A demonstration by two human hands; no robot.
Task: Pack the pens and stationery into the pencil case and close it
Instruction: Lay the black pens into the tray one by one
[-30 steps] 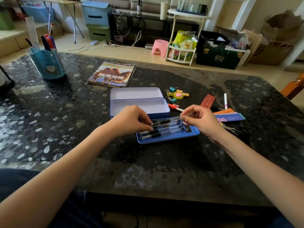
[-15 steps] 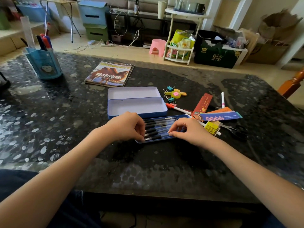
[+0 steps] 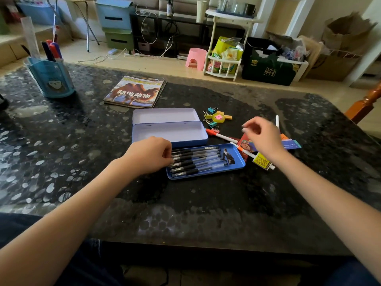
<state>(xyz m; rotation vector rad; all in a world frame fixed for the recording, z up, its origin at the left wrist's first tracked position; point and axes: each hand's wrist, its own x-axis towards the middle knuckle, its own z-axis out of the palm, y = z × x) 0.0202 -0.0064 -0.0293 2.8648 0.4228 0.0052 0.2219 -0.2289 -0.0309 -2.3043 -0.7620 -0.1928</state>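
Note:
A blue tin pencil case (image 3: 169,133) lies open, its lid (image 3: 165,115) folded back. In front of it sits the blue inner tray (image 3: 237,159) holding several black gel pens (image 3: 198,159). My left hand (image 3: 150,154) rests on the tray's left end, fingertips on the pens' grips. My right hand (image 3: 262,137) hovers blurred above the loose stationery to the right, fingers curled and holding nothing. Below it lie an orange-capped white pen (image 3: 220,136), another white pen (image 3: 247,152), bookmarks (image 3: 290,144) and a yellow eraser (image 3: 260,161).
Coloured binder clips and a tape roll (image 3: 216,118) lie behind the loose pens. A white pen (image 3: 277,121) lies far right. A magazine (image 3: 134,92) sits beyond the case, a blue pen holder (image 3: 50,79) at the far left. The table's front edge is near me.
My right hand has lifted off the tray and moved up and right over the loose stationery. My left hand stays on the pens' left ends.

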